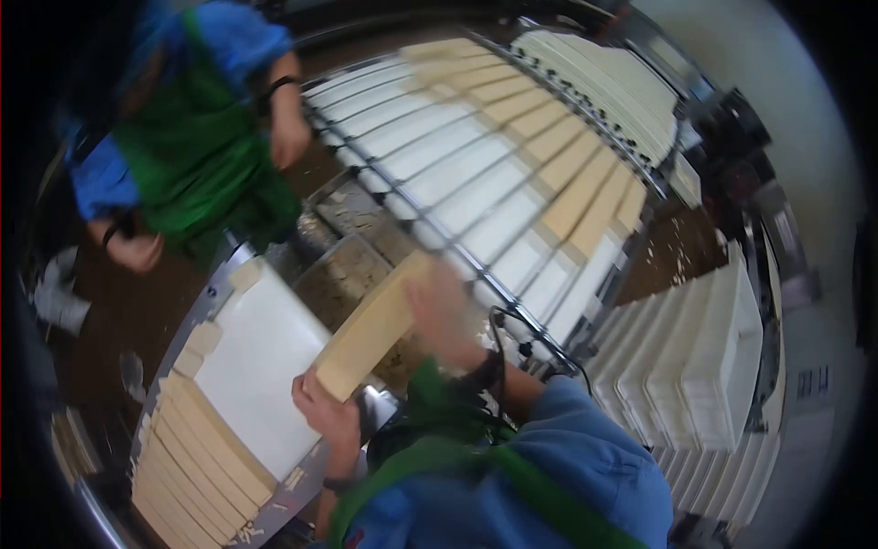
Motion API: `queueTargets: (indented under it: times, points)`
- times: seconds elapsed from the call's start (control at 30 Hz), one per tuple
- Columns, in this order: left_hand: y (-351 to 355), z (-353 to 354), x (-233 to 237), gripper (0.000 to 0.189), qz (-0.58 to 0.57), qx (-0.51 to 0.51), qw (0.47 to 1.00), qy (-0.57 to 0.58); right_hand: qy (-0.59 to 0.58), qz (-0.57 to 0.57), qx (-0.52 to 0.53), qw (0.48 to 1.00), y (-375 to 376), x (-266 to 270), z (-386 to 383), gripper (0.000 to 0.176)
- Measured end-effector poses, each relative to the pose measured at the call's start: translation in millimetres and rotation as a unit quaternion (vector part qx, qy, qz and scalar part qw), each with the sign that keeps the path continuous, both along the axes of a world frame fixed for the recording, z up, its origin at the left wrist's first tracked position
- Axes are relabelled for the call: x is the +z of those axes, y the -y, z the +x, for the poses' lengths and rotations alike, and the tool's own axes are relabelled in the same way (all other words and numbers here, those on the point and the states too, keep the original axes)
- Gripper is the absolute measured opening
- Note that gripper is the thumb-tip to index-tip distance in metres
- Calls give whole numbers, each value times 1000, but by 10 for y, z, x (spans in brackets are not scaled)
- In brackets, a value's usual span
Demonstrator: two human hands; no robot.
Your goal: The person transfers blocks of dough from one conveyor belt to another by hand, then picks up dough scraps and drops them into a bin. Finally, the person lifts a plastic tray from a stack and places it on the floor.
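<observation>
A long pale-yellow slab (pixel 370 329), flat and straight-edged, spans between my two hands. My left hand (pixel 327 409) grips its near end, fingers wrapped around the edge. At the far end is my right hand (pixel 445 311), smeared by motion and pressed to the slab's side. Left of the slab lies a white work surface (pixel 261 343) carrying a row of similar slabs (pixel 201 448) laid side by side. Ahead to the right, more pale-yellow strips (pixel 558 169) lie on a white rack surface (pixel 439 156) crossed by thin dark bars.
A co-worker in a green apron (pixel 197 146) stands across at the left. Below my slab sit clear bins (pixel 338 274) with scraps. White stacked trays (pixel 681 352) stand at my right, and a metal rail (pixel 430 229) edges the rack.
</observation>
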State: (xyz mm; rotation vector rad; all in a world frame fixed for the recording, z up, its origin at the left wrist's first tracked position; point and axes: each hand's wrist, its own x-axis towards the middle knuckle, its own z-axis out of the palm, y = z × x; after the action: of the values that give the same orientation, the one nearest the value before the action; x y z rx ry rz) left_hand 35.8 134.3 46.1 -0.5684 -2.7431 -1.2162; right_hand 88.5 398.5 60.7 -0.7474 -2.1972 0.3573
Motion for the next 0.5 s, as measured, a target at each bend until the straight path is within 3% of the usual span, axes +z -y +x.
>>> queueTargets:
  times: [0.03, 0.1, 0.13, 0.23, 0.3, 0.37, 0.47, 0.5]
  points:
    - [-334, 113, 115, 73, 14, -38, 999, -8, 8, 55, -24, 998, -359, 67, 346, 46]
    - [-933, 404, 498, 78, 0, -143, 990, 0, -81, -72, -125, 986, -751, 738, 926, 40]
    - [-1212, 565, 638, 79, -5, -194, 981, -26, -130, -32, -151, 980, -954, 954, 1244, 35]
    - [-1968, 1161, 908, 83, 1, -304, 952, -39, -91, 4, -282, 955, -1631, 1153, 2229, 35]
    - [-2330, 1569, 1029, 85, 13, -358, 933, -23, -100, -17, -308, 946, -2111, 1031, 2782, 35]
    - [-2601, 1920, 1105, 86, -16, -437, 893, 111, -108, -40, -328, 938, -2558, 789, 3210, 36]
    - [-2878, 2283, 986, 85, -81, -480, 856, 175, -60, -137, -296, 943, -3097, 332, 3573, 37]
    - [-2967, 2360, 901, 85, -61, -507, 846, 155, 18, -165, -286, 944, -3207, 246, 3588, 38]
